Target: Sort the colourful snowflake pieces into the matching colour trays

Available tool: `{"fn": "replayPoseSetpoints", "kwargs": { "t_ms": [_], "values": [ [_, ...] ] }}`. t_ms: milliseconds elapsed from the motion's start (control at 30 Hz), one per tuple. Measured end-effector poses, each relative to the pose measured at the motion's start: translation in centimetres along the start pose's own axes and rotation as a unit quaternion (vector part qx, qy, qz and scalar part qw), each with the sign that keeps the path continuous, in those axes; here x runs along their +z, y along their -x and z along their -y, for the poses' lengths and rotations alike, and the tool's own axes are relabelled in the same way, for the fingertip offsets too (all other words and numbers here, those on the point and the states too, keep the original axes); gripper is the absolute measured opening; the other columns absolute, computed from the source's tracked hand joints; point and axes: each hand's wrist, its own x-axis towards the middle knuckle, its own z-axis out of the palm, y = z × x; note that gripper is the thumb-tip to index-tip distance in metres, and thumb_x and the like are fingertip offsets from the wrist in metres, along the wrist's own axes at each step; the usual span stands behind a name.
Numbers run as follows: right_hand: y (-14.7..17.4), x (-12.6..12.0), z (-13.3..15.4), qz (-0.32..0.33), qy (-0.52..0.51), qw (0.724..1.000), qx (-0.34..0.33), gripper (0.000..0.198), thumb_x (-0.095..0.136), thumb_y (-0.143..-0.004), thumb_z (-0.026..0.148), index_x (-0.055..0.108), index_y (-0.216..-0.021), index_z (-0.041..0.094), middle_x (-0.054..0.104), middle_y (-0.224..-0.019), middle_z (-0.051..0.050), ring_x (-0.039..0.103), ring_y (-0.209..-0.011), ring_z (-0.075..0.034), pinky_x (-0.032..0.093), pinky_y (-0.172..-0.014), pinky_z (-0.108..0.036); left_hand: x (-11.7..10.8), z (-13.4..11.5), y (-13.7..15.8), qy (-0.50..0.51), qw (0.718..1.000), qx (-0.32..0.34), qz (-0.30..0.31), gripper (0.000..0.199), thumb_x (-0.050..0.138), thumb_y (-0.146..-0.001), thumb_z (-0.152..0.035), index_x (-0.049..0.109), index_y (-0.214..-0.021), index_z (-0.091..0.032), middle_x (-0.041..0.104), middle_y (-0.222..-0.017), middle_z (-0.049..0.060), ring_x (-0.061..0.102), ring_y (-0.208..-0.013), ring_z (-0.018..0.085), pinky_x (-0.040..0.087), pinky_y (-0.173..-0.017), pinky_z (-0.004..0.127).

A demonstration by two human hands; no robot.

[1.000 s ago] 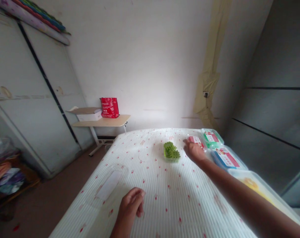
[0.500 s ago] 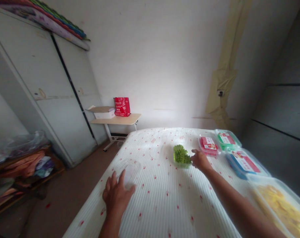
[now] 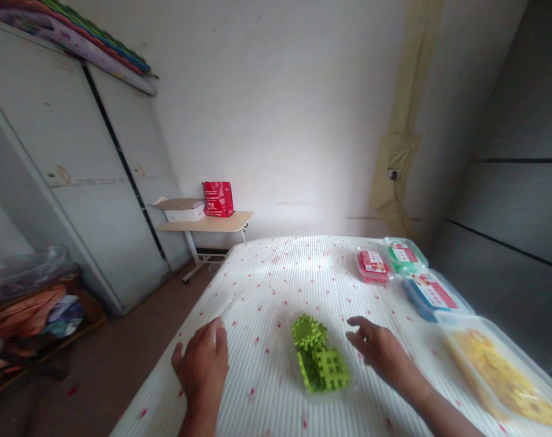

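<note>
A clear plastic tub [image 3: 355, 382] of bright green interlocking plastic pieces [image 3: 319, 355] stands on the striped cover, between my two hands. My left hand [image 3: 206, 358] is closed at the left side, thumb and fingers together on a thin clear plastic lid [image 3: 229, 308]. That lid shows almost edge-on, so its outline is faint. To the right of the tub, my right hand [image 3: 378, 346] hovers with its fingers apart and nothing in them. A small gap separates it from the green pieces.
Along the right side stand closed boxes: a red-filled box [image 3: 373, 267], a green one [image 3: 405, 255], a blue one [image 3: 435, 294] and a large yellow-filled one [image 3: 503, 370]. A small side table [image 3: 234, 221] beyond the bed holds a red bag [image 3: 218, 199] and a white carton [image 3: 184, 212].
The green-filled tub has come nearer and a little left. My right hand has let go of it. My left hand has closed on the clear lid, which was lying flat before.
</note>
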Motion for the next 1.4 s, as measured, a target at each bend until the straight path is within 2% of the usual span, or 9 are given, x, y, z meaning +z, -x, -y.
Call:
{"fn": "replayPoseSetpoints", "kwargs": {
  "t_ms": [167, 300, 433, 533, 733, 833, 1067, 1233, 1400],
  "values": [
    [-0.8, -1.4, 0.9, -0.048, -0.043, 0.997, -0.044, 0.033, 0.044, -0.080, 0.043, 0.060, -0.094, 0.017, 0.064, -0.067, -0.003, 0.057, -0.049, -0.014, 0.043, -0.048, -0.025, -2.1, -1.6, 0.4, 0.319, 0.941, -0.092, -0.069, 0.038, 0.047, -0.076, -0.046, 0.068, -0.089, -0.017, 0.067, -0.090, 0.008, 0.059, -0.089, 0.023, 0.044, -0.080, 0.034],
    [-1.1, -0.9, 3.4, -0.032, -0.154, 0.984, -0.084, 0.040, 0.045, -0.082, 0.046, 0.053, -0.110, 0.017, 0.063, -0.078, -0.003, 0.055, -0.050, -0.011, 0.044, -0.048, -0.023, -3.1, -5.1, 2.3, 0.587, 0.779, -0.213, 0.066, 0.039, 0.063, -0.065, -0.048, 0.066, -0.088, -0.016, 0.059, -0.067, -0.001, 0.053, -0.058, 0.013, 0.039, -0.050, 0.022],
    [-1.4, -0.1, 5.6, -0.008, -0.233, 0.967, -0.103, 0.048, 0.044, -0.082, 0.047, 0.045, -0.119, 0.016, 0.060, -0.079, -0.002, 0.050, -0.045, -0.008, 0.042, -0.044, -0.023, -2.9, -8.7, 4.9, 0.655, 0.709, -0.213, 0.154, 0.033, 0.068, -0.064, -0.045, 0.064, -0.080, -0.016, 0.057, -0.065, -0.002, 0.050, -0.054, 0.010, 0.038, -0.049, 0.020],
    [-2.2, -0.3, 6.0, -0.040, -0.229, 0.966, -0.114, 0.049, 0.044, -0.082, 0.046, 0.045, -0.119, 0.014, 0.056, -0.068, 0.001, 0.045, -0.044, -0.008, 0.038, -0.042, -0.022, -2.2, -10.0, 6.2, 0.626, 0.734, -0.160, 0.208, 0.032, 0.060, -0.071, -0.047, 0.062, -0.080, -0.017, 0.059, -0.067, -0.001, 0.049, -0.053, 0.010, 0.037, -0.051, 0.020],
    [-4.6, -0.4, 3.5, -0.054, -0.066, 0.995, -0.056, 0.038, 0.048, -0.078, 0.032, 0.060, -0.105, 0.009, 0.054, -0.054, 0.001, 0.049, -0.051, -0.013, 0.037, -0.050, -0.025, -0.7, -9.4, 6.4, 0.312, 0.921, 0.029, 0.234, 0.035, 0.052, -0.074, -0.047, 0.050, -0.054, -0.019, 0.048, -0.050, -0.003, 0.043, -0.050, 0.011, 0.027, -0.051, 0.022],
    [-5.3, 0.5, 2.4, -0.032, -0.005, 0.999, -0.021, 0.032, 0.050, -0.075, 0.025, 0.065, -0.101, 0.012, 0.059, -0.056, -0.001, 0.054, -0.054, -0.014, 0.038, -0.055, -0.026, -0.1, -9.0, 6.4, 0.158, 0.960, 0.064, 0.220, 0.035, 0.051, -0.073, -0.046, 0.049, -0.051, -0.020, 0.053, -0.051, -0.002, 0.045, -0.050, 0.012, 0.022, -0.051, 0.023],
    [-6.3, 2.0, 1.6, -0.027, 0.032, 0.999, -0.004, 0.024, 0.054, -0.073, 0.022, 0.068, -0.092, 0.016, 0.067, -0.069, -0.005, 0.058, -0.064, -0.015, 0.040, -0.064, -0.026, 1.0, -8.5, 6.6, 0.134, 0.957, 0.075, 0.246, 0.037, 0.049, -0.073, -0.050, 0.049, -0.051, -0.020, 0.055, -0.053, -0.001, 0.048, -0.053, 0.014, 0.021, -0.053, 0.025],
    [-6.8, 2.7, 1.2, 0.035, -0.150, 0.984, 0.089, 0.012, 0.054, -0.073, 0.022, 0.063, -0.077, 0.014, 0.056, -0.053, 0.002, 0.043, -0.040, -0.007, 0.031, -0.042, -0.021, 1.4, -8.1, 5.7, 0.196, 0.942, 0.045, 0.269, 0.038, 0.048, -0.073, -0.053, 0.048, -0.054, -0.020, 0.051, -0.052, -0.003, 0.047, -0.052, 0.012, 0.026, -0.053, 0.024],
    [-6.7, 3.1, 1.3, 0.066, -0.221, 0.967, 0.107, 0.009, 0.050, -0.072, 0.022, 0.055, -0.071, 0.015, 0.041, -0.040, 0.009, 0.031, -0.031, -0.004, 0.022, -0.035, -0.020, 3.0, -8.1, 3.1, 0.380, 0.882, -0.073, 0.271, 0.034, 0.052, -0.068, -0.053, 0.058, -0.077, -0.020, 0.062, -0.069, 0.002, 0.056, -0.061, 0.016, 0.037, -0.053, 0.024]
  ]
}}
